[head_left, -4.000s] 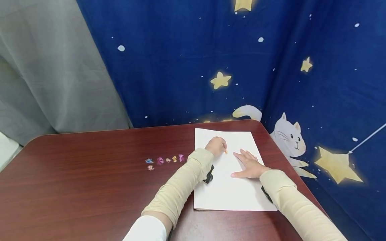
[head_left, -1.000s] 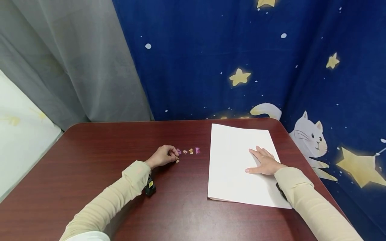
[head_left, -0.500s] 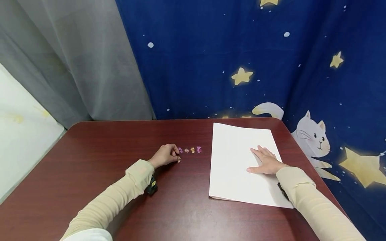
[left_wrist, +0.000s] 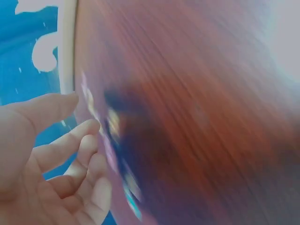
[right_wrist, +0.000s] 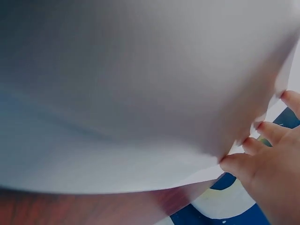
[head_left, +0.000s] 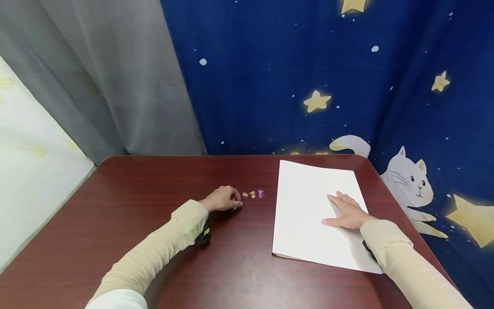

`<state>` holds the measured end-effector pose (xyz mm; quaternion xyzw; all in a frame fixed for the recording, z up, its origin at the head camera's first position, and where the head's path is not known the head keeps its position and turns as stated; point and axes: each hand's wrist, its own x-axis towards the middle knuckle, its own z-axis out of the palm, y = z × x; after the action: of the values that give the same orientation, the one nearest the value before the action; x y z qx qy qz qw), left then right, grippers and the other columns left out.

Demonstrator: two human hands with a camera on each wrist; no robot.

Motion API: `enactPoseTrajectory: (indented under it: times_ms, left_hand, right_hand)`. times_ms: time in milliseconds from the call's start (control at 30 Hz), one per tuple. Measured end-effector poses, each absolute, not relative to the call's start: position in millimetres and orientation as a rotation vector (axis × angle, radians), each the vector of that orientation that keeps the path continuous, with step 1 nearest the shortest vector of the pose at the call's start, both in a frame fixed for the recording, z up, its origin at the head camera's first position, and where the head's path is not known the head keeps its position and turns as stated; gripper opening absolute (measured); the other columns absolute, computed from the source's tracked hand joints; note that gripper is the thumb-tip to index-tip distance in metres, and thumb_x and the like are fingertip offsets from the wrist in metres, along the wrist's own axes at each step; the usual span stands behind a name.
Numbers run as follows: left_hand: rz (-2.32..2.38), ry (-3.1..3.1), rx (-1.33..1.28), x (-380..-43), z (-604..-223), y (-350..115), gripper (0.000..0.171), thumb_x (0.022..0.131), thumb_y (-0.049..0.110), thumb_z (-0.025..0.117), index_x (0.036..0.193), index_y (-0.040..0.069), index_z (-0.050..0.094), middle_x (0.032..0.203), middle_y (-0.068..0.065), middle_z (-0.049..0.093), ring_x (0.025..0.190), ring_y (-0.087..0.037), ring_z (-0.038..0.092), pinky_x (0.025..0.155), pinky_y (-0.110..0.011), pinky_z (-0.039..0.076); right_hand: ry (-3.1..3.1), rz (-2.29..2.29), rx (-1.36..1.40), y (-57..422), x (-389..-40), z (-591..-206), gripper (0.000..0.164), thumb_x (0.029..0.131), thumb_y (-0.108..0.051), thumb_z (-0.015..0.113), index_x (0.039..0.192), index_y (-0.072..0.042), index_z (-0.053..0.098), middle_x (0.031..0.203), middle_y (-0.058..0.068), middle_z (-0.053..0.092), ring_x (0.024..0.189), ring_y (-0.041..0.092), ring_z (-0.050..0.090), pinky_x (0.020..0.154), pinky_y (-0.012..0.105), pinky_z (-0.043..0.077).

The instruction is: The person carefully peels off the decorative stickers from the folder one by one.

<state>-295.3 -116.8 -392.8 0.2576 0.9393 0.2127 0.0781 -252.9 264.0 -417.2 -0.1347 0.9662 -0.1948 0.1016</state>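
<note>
My left hand [head_left: 223,198] hovers low over the left end of a row of small colourful pieces on the table. In the head view a pinkish piece [head_left: 245,195], a gold one [head_left: 252,194] and a purple one [head_left: 260,193] show to its right. The left wrist view shows thumb and index fingertip apart with bent fingers and nothing pinched; beyond them the pieces, one of them teal [left_wrist: 133,207], are blurred. My right hand [head_left: 347,213] lies with spread fingers on a large white sheet or booklet [head_left: 305,193]. The hand covers part of that paper.
The dark red-brown table [head_left: 170,176] has a rounded far edge. Behind it hang a grey curtain [head_left: 127,81] and a blue curtain [head_left: 262,86] with stars and a cat. A white surface [head_left: 31,171] stands at the left.
Four seconds ago my left hand was over the paper with a small orange piece. It then went left to the row, and now shifts slightly right, hiding a purple piece. The right hand stays.
</note>
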Motion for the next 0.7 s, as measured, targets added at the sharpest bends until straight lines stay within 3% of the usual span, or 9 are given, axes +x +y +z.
enactPoseTrajectory:
  times_ms: [200, 300, 500, 700]
  left_hand:
    - [0.61, 2.768, 0.974, -287.9, -381.9, -68.0, 0.025, 0.081, 0.024, 0.064, 0.096, 0.004, 0.065, 0.076, -0.001, 0.057, 0.071, -0.012, 0.051, 0.066, -0.025, 0.042]
    - [0.57, 2.773, 0.949, -283.9, -378.8, -45.5, 0.036, 0.081, 0.029, 0.063, 0.107, 0.003, 0.06, 0.086, -0.006, 0.056, 0.077, -0.015, 0.051, 0.068, -0.028, 0.043]
    - [0.419, 2.824, 0.831, -281.1, -383.6, -14.8, 0.063, 0.078, 0.04, 0.064, 0.13, 0.013, 0.042, 0.119, -0.011, 0.037, 0.099, -0.02, 0.042, 0.081, -0.031, 0.041]
    - [0.252, 2.788, 0.901, -278.9, -394.8, -4.8, 0.069, 0.077, 0.048, 0.061, 0.135, 0.019, 0.037, 0.138, -0.01, 0.019, 0.116, -0.025, 0.029, 0.091, -0.035, 0.034]
  right_hand:
    - [2.889, -0.538, -0.416, 261.2, -246.7, -411.5, 0.086, 0.073, -0.05, 0.064, 0.13, 0.007, 0.033, 0.133, 0.036, 0.021, 0.121, 0.05, 0.017, 0.094, 0.061, 0.017]
    - [2.892, -0.518, -0.422, 257.8, -244.6, -410.7, 0.082, 0.075, -0.047, 0.062, 0.13, 0.007, 0.034, 0.133, 0.035, 0.023, 0.121, 0.049, 0.02, 0.093, 0.06, 0.02]
    - [2.907, -0.478, -0.453, 252.7, -237.0, -411.6, 0.07, 0.08, -0.04, 0.06, 0.128, 0.006, 0.038, 0.132, 0.034, 0.028, 0.119, 0.048, 0.025, 0.091, 0.059, 0.025]
    - [2.912, -0.485, -0.491, 248.6, -221.6, -411.6, 0.066, 0.079, -0.036, 0.062, 0.127, 0.004, 0.041, 0.131, 0.033, 0.03, 0.119, 0.048, 0.027, 0.09, 0.059, 0.028]
